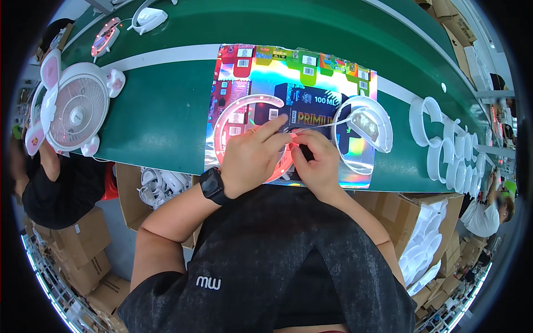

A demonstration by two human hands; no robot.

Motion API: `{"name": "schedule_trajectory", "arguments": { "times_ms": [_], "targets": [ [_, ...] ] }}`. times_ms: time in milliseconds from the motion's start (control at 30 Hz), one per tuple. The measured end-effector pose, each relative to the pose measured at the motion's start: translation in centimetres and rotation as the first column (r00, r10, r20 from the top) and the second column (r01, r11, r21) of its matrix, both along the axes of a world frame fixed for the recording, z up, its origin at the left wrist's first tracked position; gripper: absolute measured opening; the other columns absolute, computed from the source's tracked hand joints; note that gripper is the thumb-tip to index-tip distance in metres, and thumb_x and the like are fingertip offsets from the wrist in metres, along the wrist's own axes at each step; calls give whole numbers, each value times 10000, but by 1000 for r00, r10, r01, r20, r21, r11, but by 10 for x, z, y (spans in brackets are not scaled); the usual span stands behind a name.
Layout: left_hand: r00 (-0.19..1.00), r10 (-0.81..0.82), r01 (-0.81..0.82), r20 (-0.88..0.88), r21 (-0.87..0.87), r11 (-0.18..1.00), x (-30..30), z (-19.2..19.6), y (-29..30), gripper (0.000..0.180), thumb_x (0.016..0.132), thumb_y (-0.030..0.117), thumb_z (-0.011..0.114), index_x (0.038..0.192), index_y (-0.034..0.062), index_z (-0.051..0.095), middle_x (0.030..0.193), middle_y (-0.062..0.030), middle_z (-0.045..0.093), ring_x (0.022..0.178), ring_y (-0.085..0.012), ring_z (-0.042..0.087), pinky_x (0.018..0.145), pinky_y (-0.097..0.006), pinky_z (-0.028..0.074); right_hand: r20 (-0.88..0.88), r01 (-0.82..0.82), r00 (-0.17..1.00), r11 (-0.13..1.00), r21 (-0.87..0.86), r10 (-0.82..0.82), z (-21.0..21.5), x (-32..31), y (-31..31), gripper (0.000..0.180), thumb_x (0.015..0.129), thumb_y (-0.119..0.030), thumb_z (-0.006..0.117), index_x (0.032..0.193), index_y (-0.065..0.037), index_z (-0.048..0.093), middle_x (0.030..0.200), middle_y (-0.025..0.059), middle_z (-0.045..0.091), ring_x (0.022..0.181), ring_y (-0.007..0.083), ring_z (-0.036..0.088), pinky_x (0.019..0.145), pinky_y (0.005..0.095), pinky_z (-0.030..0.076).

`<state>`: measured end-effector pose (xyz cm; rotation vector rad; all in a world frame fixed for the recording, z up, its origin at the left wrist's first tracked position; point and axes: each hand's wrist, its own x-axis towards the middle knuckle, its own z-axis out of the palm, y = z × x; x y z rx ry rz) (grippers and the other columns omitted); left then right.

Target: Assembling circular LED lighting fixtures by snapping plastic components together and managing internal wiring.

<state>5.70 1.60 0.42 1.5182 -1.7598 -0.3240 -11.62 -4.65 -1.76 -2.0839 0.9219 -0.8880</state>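
A curved white ring frame (236, 105) with a red-glowing light strip lies on a shiny printed sheet (319, 91). My left hand (250, 158) rests over its middle, partly bent, fingers reaching toward my right hand. Near the ring's right side, my right hand (319, 164) pinches with thumb and forefinger at the red glow; the exact piece in the pinch is hidden. A thin white cable (325, 125) runs from the fingertips to a white rounded housing (363, 125) with an exposed inner panel. The housing lies just right of the hands.
A white animal-eared fan (78, 114) stands at left on the green table (161, 116). Another lit ring piece (105, 38) lies beyond it. Several white curved frames (444, 141) line the right. Cardboard boxes with white parts (161, 183) sit below the edge; other people work at both sides.
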Motion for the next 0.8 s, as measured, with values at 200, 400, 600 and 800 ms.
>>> {"name": "schedule_trajectory", "arguments": {
  "times_ms": [200, 400, 600, 800],
  "targets": [
    [992, -126, 127, -19, 164, 978, 18, 4, 2, 127, 781, 96, 668, 898, 61, 705, 1043, -142, 715, 765, -290, 702, 661, -349, 566, -58, -21, 998, 999, -50, 18, 4, -3, -2, 127, 758, -54, 723, 882, -50, 699, 995, 103, 707, 845, 284, 692, 727, 368, 565],
    [930, -238, 169, 281, 248, 954, 14, 17, -16, 140, 813, 205, 717, 849, 71, 702, 1070, -108, 701, 759, -276, 692, 655, -357, 557, -48, 21, 999, 1000, 4, -21, 2, -1, -2, 101, 763, -65, 719, 861, -46, 709, 968, 116, 712, 827, 294, 695, 721, 370, 568],
    [983, -174, 181, -53, 175, 968, 13, 7, -32, 170, 846, 150, 659, 1012, 113, 679, 1018, -67, 676, 754, -285, 667, 601, -376, 525, -30, 24, 999, 1000, -2, -24, 3, 0, -2, 88, 768, -67, 710, 854, -49, 700, 952, 113, 711, 807, 288, 695, 708, 365, 567],
    [967, -251, 249, -33, 316, 916, 19, 4, -32, 249, 833, 85, 668, 1082, 78, 683, 936, -109, 708, 820, -297, 680, 707, -367, 541, -39, 47, 998, 985, -166, -54, 1, 3, 1, 95, 759, -54, 692, 853, -49, 680, 920, 98, 706, 779, 271, 692, 657, 356, 565]
  ]
}}
